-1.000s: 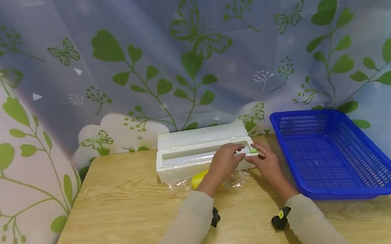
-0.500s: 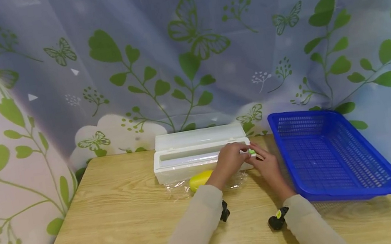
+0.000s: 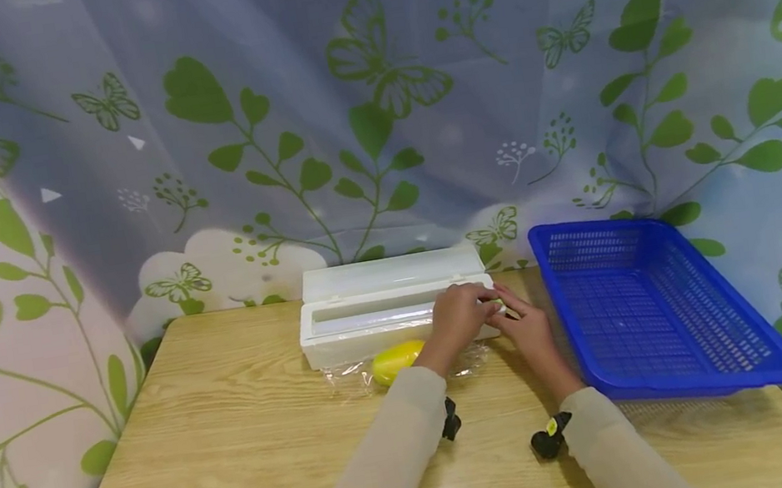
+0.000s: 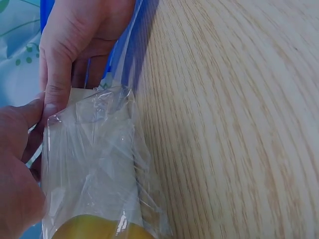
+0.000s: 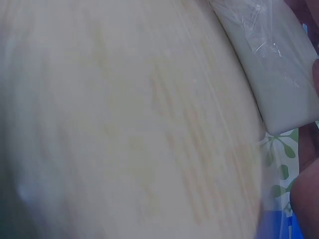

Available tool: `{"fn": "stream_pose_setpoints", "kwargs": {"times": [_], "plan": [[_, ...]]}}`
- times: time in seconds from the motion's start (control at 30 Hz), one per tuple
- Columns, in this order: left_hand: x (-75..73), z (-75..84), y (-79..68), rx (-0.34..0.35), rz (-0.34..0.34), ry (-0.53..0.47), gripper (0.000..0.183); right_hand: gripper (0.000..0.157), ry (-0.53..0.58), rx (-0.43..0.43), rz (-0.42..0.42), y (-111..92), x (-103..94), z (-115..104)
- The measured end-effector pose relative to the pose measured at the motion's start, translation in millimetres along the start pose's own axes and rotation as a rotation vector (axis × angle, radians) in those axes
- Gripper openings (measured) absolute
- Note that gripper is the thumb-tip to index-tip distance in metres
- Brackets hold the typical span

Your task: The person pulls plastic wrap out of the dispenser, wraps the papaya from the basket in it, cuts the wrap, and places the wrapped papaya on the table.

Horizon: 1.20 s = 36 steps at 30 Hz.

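Note:
A long white cling film dispenser [image 3: 346, 347], its lid [image 3: 388, 273] raised at the back, stands near the table's far edge. A roll of film [image 3: 372, 319] lies in it. Clear film [image 4: 89, 164] hangs over its front, around or over a yellow mango-like fruit [image 3: 395, 363]. At the dispenser's right end, my left hand [image 3: 458, 323] pinches the small green slide cutter [image 3: 499, 305], mostly hidden by fingers. My right hand [image 3: 530, 334] grips that same end corner, thumb [image 4: 59, 82] on the front edge. Both hands' fingertips nearly meet.
A blue plastic basket [image 3: 692, 380] stands at the right of the wooden table [image 3: 242, 468], close beside my right hand. A leaf-patterned curtain [image 3: 312, 121] rises directly behind the dispenser.
My left hand has moved right along the dispenser, its fingertips closing in on the green cutter. More of the yellow fruit shows. My right hand stays at the end; the head view shifted slightly.

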<state>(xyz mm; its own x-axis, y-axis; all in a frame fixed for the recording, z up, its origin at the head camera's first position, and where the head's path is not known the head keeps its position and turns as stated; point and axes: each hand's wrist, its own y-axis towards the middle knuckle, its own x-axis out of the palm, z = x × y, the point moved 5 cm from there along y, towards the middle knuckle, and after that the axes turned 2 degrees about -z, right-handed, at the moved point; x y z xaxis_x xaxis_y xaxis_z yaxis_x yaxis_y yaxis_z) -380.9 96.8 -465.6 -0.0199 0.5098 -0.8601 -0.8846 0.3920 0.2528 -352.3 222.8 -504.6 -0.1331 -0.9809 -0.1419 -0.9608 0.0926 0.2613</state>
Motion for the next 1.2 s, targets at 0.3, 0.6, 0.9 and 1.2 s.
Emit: {"fn": "stream_pose_setpoints", "kwargs": {"times": [0.3,0.6,0.9,1.2], "plan": [[-4.2,-1.4,0.8,0.012,0.003,-0.115,0.02,0.055,-0.024,0.019,0.009,4.7,-2.3,11.1],[-10.3,-6.2,3.2,-0.03,-0.032,-0.168,0.016,0.051,0.032,0.006,0.018,11.3,-0.8,24.8],[-10.6,-11.3,0.5,-0.065,-0.085,-0.213,0.015,0.051,0.031,0.04,0.002,10.9,-3.8,28.7],[-18.9,-21.6,-5.4,-0.065,-0.097,-0.186,0.016,0.051,0.061,0.062,-0.01,8.7,-7.0,18.0]]}}
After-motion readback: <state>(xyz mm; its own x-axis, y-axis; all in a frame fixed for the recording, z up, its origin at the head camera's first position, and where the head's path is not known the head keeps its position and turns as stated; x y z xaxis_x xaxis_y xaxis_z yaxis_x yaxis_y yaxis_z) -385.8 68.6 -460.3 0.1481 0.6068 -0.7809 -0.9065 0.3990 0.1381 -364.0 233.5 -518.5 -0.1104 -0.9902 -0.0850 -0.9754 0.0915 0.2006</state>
